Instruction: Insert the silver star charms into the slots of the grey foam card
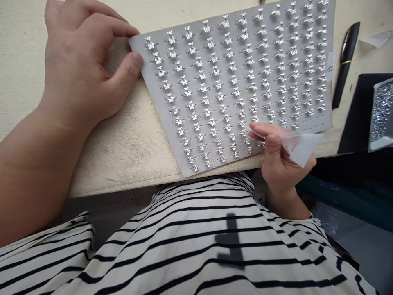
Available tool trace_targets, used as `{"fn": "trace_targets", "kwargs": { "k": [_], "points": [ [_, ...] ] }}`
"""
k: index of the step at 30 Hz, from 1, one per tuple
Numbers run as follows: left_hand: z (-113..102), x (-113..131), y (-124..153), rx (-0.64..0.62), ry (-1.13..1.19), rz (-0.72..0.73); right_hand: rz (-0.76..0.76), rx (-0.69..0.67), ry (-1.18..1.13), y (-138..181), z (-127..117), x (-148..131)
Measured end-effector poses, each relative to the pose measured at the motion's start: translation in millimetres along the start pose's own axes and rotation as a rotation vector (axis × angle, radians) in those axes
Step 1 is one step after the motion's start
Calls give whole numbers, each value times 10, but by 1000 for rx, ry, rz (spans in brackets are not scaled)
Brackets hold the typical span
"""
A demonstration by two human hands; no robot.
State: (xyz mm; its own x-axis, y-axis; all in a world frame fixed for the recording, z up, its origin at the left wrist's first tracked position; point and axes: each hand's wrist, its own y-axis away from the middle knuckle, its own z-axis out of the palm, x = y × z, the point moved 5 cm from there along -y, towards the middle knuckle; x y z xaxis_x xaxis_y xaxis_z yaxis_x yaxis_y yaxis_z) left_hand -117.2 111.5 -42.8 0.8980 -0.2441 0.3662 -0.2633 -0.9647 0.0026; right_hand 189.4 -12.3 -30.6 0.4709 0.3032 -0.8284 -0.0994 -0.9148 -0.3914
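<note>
A grey display board (162,123) lies tilted on the cream table, holding rows of several small silver bow-shaped rings (229,84). My left hand (89,57) grips the board's upper left corner between thumb and fingers. My right hand (276,155) is at the board's lower right edge, pinching a small clear plastic bag (299,145) with a white backing. Its fingertips rest over the lowest rings and hide a few of them.
A black pen (345,65) lies on the cream table (21,53) right of the board. Further right sits a black pad with a glittering silver tray (382,110). A small white label (330,67) marks the board's right edge. My striped shirt fills the bottom of the view.
</note>
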Motion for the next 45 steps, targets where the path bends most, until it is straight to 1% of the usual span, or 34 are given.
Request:
{"fn": "trace_targets", "kwargs": {
  "k": [6, 11, 15, 18, 23, 29, 35, 40, 42, 45],
  "points": [
    [8, -51, -2, 14, 2, 17, -49, 50, -70, -65, -14, -32],
    [27, -111, -18, 79, 75, 62, 9, -2, 9, -127, 29, -7],
    [24, -95, -12, 80, 104, 74, -5, -11, -25, -138, 59, 23],
    [21, -92, -7, 82, 109, 79, -23, 8, -62, -147, 67, 17],
    [30, -113, -11, 99, 114, 95, -50, 80, -125, -209, 48, -30],
    [34, -103, -7, 113, 163, 116, 11, 68, -62, -306, 90, 40],
    [23, -100, -14, 103, 175, 89, -11, 72, -64, -333, 133, 71],
    [26, -111, -23, 109, 172, 88, -7, 59, -42, -323, 116, 52],
    [40, -119, -28, 100, 155, 81, -25, 82, -55, -336, 91, 30],
    [46, -125, -31, 114, 161, 82, -77, 149, -107, -382, 33, -1]
  ]
}}
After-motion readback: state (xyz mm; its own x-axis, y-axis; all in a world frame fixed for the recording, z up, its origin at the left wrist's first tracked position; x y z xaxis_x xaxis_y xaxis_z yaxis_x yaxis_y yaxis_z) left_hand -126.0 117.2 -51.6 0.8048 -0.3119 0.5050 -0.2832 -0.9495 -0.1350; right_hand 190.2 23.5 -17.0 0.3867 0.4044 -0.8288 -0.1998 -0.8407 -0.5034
